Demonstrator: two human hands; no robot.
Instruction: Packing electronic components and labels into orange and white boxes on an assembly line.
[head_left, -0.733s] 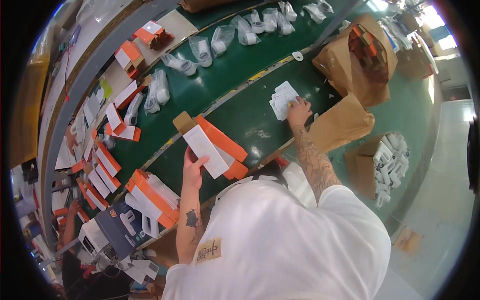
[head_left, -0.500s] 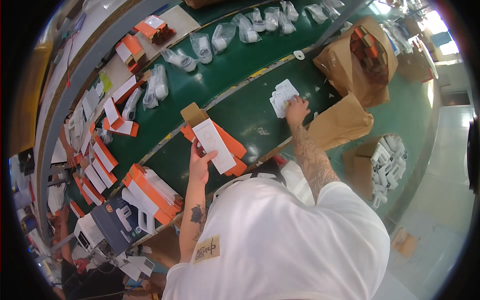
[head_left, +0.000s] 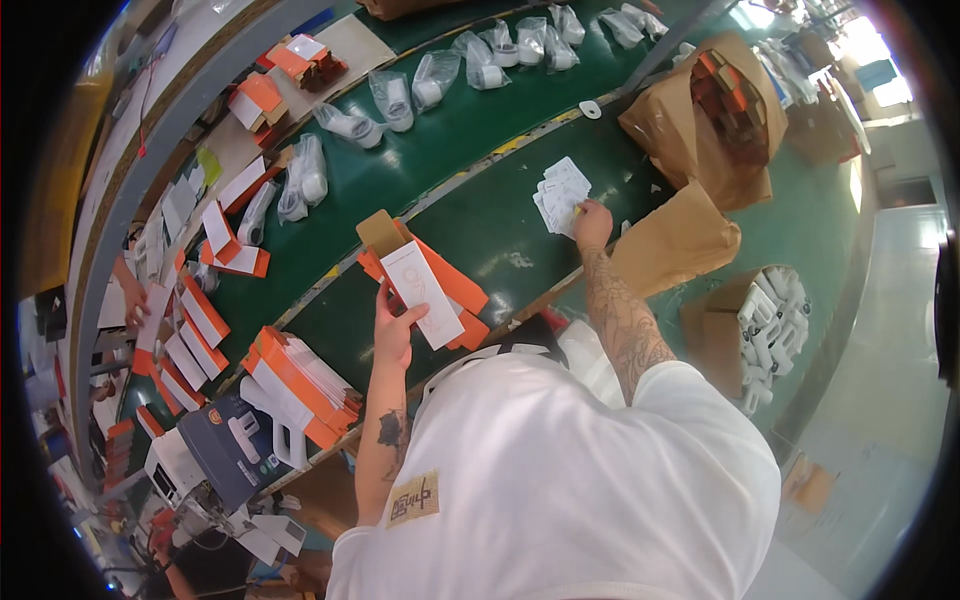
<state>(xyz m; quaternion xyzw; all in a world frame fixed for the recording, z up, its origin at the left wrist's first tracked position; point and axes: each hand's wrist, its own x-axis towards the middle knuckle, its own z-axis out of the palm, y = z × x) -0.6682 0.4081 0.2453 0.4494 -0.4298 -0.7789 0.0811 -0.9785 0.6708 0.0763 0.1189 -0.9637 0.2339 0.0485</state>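
Note:
My left hand grips a slim white-and-orange box, thumb across its white face. A brown end flap stands open at its far end. More flat orange boxes lie under it on the green bench. Farther right, a fanned pile of white printed leaflets rests on the bench. My right hand is closed at the pile's near right edge, fingertips pinching a leaflet there. Something small and yellow shows at those fingertips; I cannot make out what it is.
Bagged white devices line the green belt beyond the bench. At right stand a brown paper bag of orange boxes and a carton of white devices. Stacked flat boxes lie at left; a co-worker's hand shows beyond.
My right hand has slid from on top of the leaflets to their near edge, its fingers drawing together. My left hand keeps hold of the box. A co-worker's hand at far left has shifted.

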